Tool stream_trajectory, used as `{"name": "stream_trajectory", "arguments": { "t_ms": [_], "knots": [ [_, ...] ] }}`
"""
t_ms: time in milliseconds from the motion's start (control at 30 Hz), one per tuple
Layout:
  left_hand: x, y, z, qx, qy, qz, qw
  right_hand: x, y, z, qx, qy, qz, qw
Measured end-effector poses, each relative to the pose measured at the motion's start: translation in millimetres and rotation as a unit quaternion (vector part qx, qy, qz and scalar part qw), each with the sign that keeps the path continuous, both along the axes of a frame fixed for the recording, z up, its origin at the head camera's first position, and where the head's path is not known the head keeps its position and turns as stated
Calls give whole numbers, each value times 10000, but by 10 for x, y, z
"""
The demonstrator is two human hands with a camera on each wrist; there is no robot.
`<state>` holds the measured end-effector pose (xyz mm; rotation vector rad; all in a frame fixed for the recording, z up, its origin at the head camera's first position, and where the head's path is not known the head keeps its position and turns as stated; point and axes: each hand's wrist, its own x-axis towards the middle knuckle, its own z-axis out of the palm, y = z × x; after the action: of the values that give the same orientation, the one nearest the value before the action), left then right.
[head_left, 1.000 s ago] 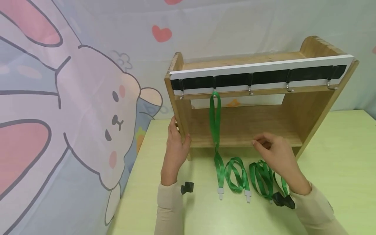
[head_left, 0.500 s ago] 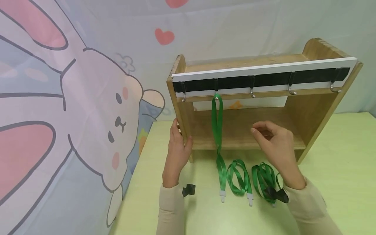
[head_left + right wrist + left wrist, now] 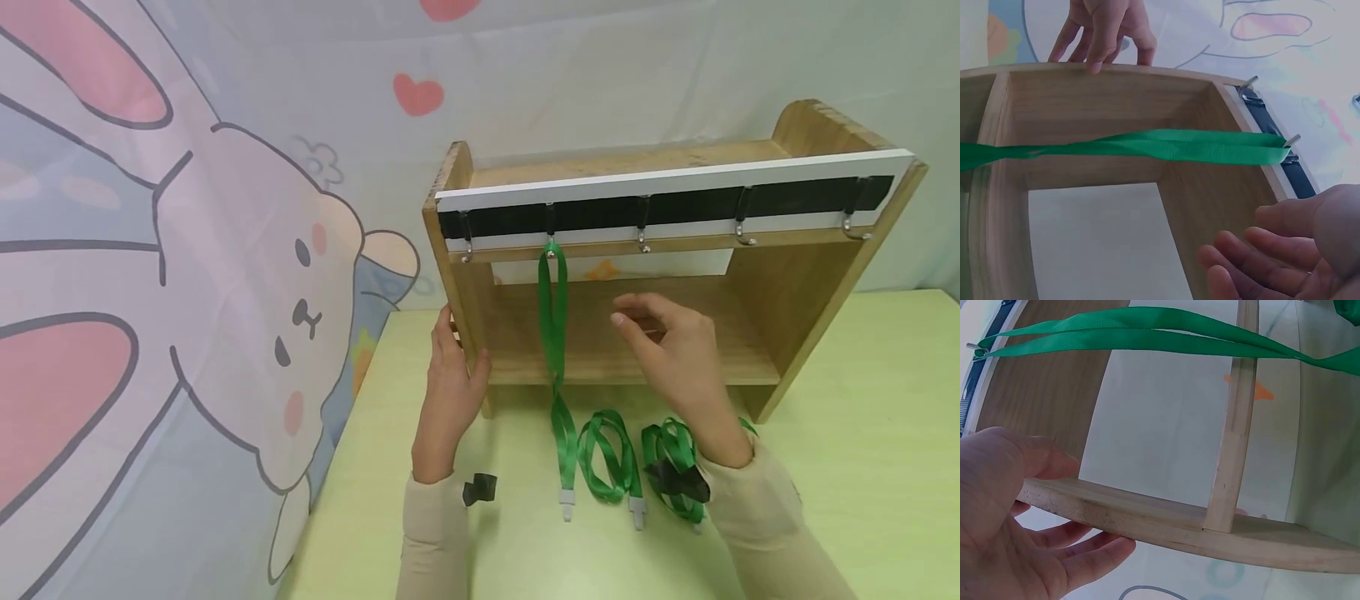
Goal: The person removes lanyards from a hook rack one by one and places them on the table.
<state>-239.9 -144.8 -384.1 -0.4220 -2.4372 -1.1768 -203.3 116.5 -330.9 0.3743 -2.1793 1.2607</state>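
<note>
My left hand [image 3: 450,383] grips the left side panel of a small wooden shelf [image 3: 457,292]; in the left wrist view its thumb lies on the inner side and its fingers [image 3: 1097,559] on the outer side. A green lanyard [image 3: 553,325] hangs by its loop from the second hook [image 3: 551,250] from the left, its grey clip [image 3: 567,504] low at the front. In front of the shelf my right hand [image 3: 675,342] hovers with loosely bent fingers and holds nothing. Two coiled green lanyards [image 3: 609,457] lie on the table, the right one partly hidden by black tape on the right sleeve.
A white rail with a black strip [image 3: 600,214] runs along the shelf's upper front and carries several metal hooks [image 3: 744,233]. The shelf stands on a pale yellow-green table [image 3: 862,400]. A cartoon-printed cloth [image 3: 247,317] covers the wall behind and to the left.
My right hand has moved up and left, away from the coiled lanyards and nearer the hanging one. My left hand keeps its grip on the side panel. The head view has shifted slightly.
</note>
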Motion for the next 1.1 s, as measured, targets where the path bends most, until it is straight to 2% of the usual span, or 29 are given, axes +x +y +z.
{"name": "stream_trajectory", "arguments": {
  "t_ms": [267,567,933,1100],
  "knots": [
    [10,-10,-6,20,12,21,10000,-52,-131,55,211,-248,369,9988],
    [4,-6,-11,-11,100,39,9999,-102,-200,56,101,-4,725,9973],
    [33,5,7,-14,-22,36,10000,-151,-283,28,343,-66,856,9957],
    [26,-1,3,-73,94,43,9999,-174,-331,28,290,-40,1013,9944]
  ]
}}
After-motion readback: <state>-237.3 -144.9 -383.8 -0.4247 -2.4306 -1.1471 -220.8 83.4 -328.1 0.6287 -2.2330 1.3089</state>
